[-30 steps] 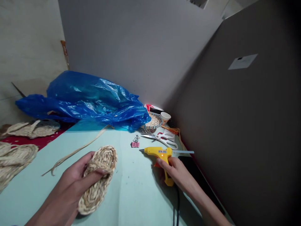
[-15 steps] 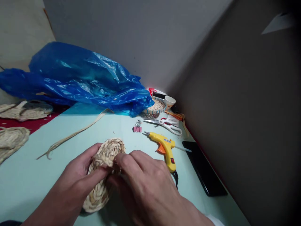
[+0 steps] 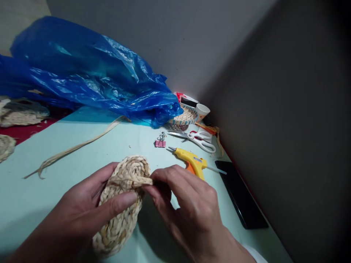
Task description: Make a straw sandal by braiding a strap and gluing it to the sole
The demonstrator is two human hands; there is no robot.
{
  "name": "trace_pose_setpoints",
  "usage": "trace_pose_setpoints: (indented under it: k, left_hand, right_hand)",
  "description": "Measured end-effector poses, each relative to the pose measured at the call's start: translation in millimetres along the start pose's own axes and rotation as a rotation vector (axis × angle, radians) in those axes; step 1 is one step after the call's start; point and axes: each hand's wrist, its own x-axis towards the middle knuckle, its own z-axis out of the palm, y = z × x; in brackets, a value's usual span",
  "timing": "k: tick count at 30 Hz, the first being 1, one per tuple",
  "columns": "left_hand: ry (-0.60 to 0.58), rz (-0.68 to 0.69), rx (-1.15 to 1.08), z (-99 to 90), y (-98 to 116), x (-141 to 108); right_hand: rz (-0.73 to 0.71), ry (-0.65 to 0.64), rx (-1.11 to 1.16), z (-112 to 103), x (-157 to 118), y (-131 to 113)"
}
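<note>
A woven straw slipper sole point(image 3: 117, 219), a long oval of coiled braid, is tilted up in front of me. My left hand point(image 3: 93, 204) grips its left side, the thumb lying across its face and the other fingers hidden behind. Between thumb and forefinger, my right hand point(image 3: 189, 204) pinches the end of a flat straw strip point(image 3: 141, 181) that crosses the sole's upper part and sticks out at its right edge. A yellow hot glue gun point(image 3: 192, 160) lies just beyond my right hand, its handle partly hidden by it.
A loose straw strip point(image 3: 82, 144) lies on the pale green table. Beyond are a pink binder clip point(image 3: 160, 143), white scissors point(image 3: 196, 139), a shallow basket point(image 3: 186, 116), a paper cup point(image 3: 202, 110) and a blue plastic bag point(image 3: 95, 80). A black phone-like slab point(image 3: 241, 197) lies at right.
My right hand has moved right from the sole's face, drawing the strip's end outward. More of the sole shows now. The view has shifted slightly.
</note>
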Motion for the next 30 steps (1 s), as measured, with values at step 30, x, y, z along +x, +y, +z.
trace_pose_setpoints:
  k: [30]
  left_hand:
    - [0.034, 0.069, 0.285, -9.6, 0, 2]
  right_hand:
    - [0.026, -0.052, -0.158, 8, -8, -5]
